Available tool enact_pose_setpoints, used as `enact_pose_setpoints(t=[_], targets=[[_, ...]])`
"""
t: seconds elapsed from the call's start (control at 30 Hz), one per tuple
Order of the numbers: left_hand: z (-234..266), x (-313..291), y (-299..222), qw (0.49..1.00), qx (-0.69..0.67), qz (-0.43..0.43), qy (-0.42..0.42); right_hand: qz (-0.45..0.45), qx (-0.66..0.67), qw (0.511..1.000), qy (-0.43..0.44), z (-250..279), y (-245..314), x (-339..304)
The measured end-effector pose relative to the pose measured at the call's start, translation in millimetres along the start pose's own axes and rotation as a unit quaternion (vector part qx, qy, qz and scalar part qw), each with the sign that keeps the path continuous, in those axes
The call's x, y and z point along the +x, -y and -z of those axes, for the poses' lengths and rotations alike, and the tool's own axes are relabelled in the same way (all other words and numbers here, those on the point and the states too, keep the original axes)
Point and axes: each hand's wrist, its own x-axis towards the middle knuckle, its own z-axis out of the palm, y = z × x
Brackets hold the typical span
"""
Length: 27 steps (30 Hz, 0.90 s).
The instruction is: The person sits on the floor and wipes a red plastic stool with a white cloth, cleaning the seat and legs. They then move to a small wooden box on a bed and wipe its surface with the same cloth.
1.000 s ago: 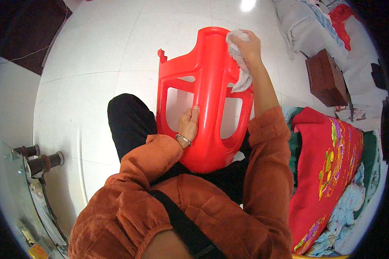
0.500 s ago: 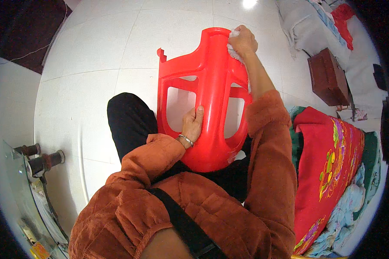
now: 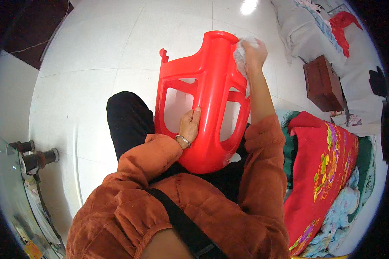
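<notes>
A red plastic stool (image 3: pixel 209 108) lies on its side across my lap, its rounded seat end toward me and its legs pointing away. My left hand (image 3: pixel 189 125), with a bracelet at the wrist, grips the edge of the side opening, thumb on the outer face. At the far right leg, my right hand (image 3: pixel 255 52) is closed on a whitish cloth (image 3: pixel 240 58). The cloth touches the leg's outer side and hangs down along it. Part of the right hand's fingers is blurred and hidden by the cloth.
Pale floor tiles (image 3: pixel 90 86) surround my knees. On the right are a brown wooden box (image 3: pixel 324 84) and a red embroidered cloth (image 3: pixel 320 159) over a green one. A glass-topped table (image 3: pixel 13 185) stands at the left. Light fabric with a red piece (image 3: pixel 343 28) covers furniture at the far right.
My right hand and the cloth have shifted right and slightly nearer along the leg's outer side. The left hand keeps its hold on the stool, which tilts slightly.
</notes>
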Motion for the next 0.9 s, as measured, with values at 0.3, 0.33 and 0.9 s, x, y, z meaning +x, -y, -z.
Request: enact_pose_setpoints(t=[0.3,0.33,0.9], targets=[[-1.2,2.1,2.2,0.999,0.022,-0.036,-0.027,0.034,-0.333,0.934,0.122,-14.3,21.4,7.4],[-2.4,2.7,3.1,0.999,0.018,-0.036,-0.02,0.043,-0.339,0.934,0.105,-16.0,16.8,5.8],[10.4,-2.7,-16.9,1.0,0.017,-0.016,-0.001,0.364,-0.46,0.799,0.135,-42.7,50.6,-56.4]])
